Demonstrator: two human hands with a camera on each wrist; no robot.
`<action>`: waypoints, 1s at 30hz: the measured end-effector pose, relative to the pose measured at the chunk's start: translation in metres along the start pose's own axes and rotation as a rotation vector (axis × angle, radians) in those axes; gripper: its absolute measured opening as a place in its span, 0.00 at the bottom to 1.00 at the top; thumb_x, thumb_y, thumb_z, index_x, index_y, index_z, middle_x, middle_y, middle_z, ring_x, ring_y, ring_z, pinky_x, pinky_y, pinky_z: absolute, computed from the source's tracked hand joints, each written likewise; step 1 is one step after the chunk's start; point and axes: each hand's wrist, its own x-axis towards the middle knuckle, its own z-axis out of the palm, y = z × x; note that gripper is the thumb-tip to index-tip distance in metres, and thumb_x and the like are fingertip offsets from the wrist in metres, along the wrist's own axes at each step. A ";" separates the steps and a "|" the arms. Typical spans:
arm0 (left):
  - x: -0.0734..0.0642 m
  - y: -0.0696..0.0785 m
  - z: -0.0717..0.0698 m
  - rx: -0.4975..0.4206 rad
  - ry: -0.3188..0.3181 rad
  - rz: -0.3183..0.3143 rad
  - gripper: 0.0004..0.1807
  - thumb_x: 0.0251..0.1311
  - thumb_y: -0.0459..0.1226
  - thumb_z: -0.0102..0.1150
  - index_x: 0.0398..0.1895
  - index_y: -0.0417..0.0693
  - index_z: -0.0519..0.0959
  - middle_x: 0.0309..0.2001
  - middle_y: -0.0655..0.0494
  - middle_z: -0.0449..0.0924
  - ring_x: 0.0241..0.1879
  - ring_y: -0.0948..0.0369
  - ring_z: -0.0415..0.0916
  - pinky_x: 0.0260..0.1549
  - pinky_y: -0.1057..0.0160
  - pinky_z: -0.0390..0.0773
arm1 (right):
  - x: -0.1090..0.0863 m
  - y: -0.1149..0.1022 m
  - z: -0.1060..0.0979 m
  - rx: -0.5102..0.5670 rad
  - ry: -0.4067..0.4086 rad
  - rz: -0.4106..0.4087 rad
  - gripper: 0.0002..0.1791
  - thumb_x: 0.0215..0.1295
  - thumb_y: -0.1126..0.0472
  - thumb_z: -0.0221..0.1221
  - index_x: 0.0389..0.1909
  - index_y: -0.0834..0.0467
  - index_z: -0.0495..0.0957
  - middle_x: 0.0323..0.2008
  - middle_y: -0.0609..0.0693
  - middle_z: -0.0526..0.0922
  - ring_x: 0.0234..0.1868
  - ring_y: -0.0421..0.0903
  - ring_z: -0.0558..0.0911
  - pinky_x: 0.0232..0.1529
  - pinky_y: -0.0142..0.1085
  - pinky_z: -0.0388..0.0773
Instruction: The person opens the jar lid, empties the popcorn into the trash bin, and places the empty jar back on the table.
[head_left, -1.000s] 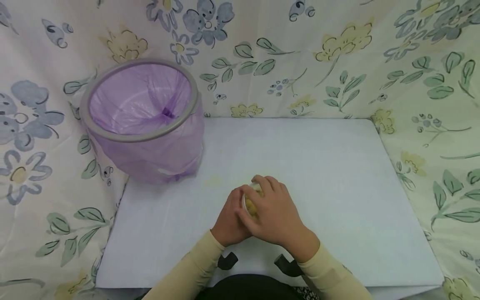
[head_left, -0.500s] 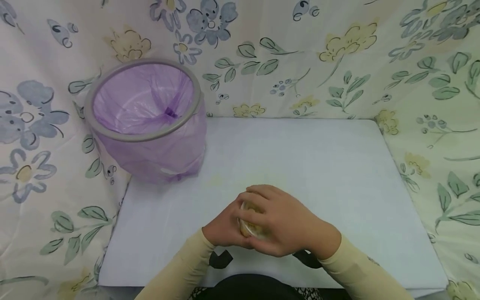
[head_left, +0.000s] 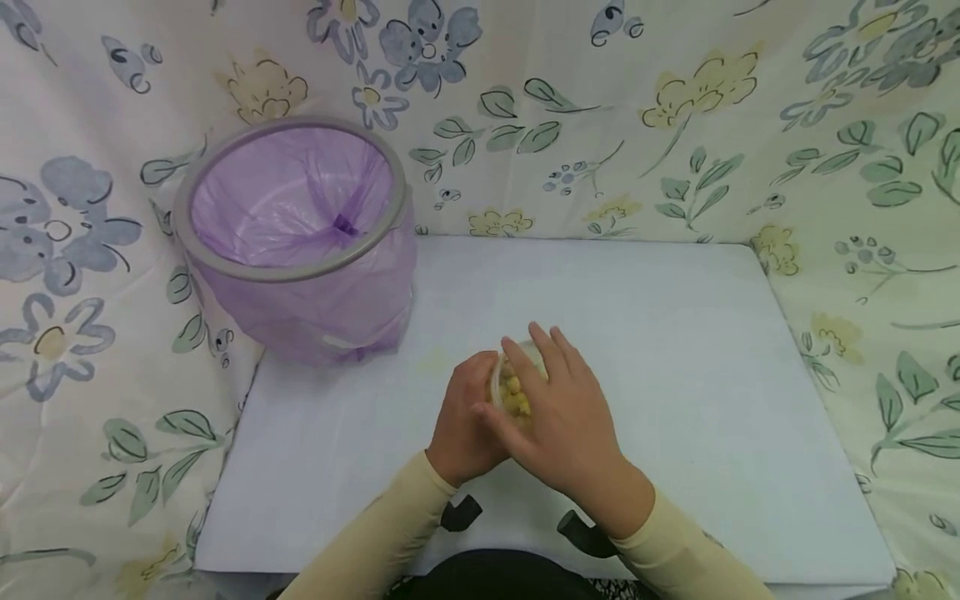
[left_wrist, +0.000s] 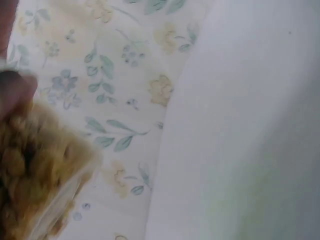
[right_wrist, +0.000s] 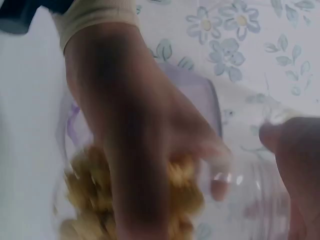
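Note:
A clear jar point(head_left: 516, 398) of small, chunky golden-yellow pieces is held between both hands at the front of the table. My left hand point(head_left: 467, 421) grips its left side, fingers wrapped behind it. My right hand point(head_left: 566, 417) holds the other side, thumb low across the jar and fingers spread over the top. In the right wrist view, the pieces point(right_wrist: 86, 192) show on both sides of the blurred right hand point(right_wrist: 132, 130), with clear ridged plastic toward the left hand point(right_wrist: 302, 170). The left wrist view shows the jar's filled side point(left_wrist: 35, 170) with a fingertip on it.
A bin point(head_left: 288, 271) with a grey rim and purple liner stands at the back left of the white table point(head_left: 637, 333). Floral cloth point(head_left: 570, 108) hangs behind and at both sides. Dark straps point(head_left: 461, 512) show near the wrists.
The right hand tilted sideways over the jar half a second ago and has turned back, its fingers pointing away again. The jar has moved slightly away from the body, the left hand with it.

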 end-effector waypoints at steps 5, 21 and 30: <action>0.001 0.001 0.013 0.189 0.152 0.032 0.43 0.48 0.40 0.74 0.65 0.30 0.65 0.58 0.37 0.74 0.56 0.43 0.75 0.55 0.43 0.78 | 0.003 -0.004 0.016 -0.067 0.067 0.131 0.45 0.76 0.26 0.44 0.68 0.62 0.78 0.64 0.71 0.76 0.64 0.73 0.76 0.60 0.65 0.76; -0.005 -0.004 -0.011 -0.494 -0.331 -0.385 0.58 0.47 0.39 0.82 0.79 0.49 0.55 0.67 0.44 0.67 0.57 0.53 0.73 0.52 0.53 0.81 | 0.004 0.011 0.012 0.000 0.000 -0.216 0.23 0.68 0.45 0.59 0.58 0.53 0.84 0.56 0.61 0.83 0.58 0.61 0.81 0.60 0.55 0.79; -0.002 -0.014 -0.026 -0.714 -0.480 -0.410 0.62 0.47 0.37 0.83 0.82 0.60 0.50 0.73 0.51 0.64 0.64 0.52 0.73 0.55 0.55 0.82 | 0.004 0.020 -0.001 0.120 -0.148 -0.354 0.28 0.71 0.40 0.62 0.66 0.50 0.81 0.67 0.56 0.78 0.72 0.60 0.74 0.72 0.60 0.67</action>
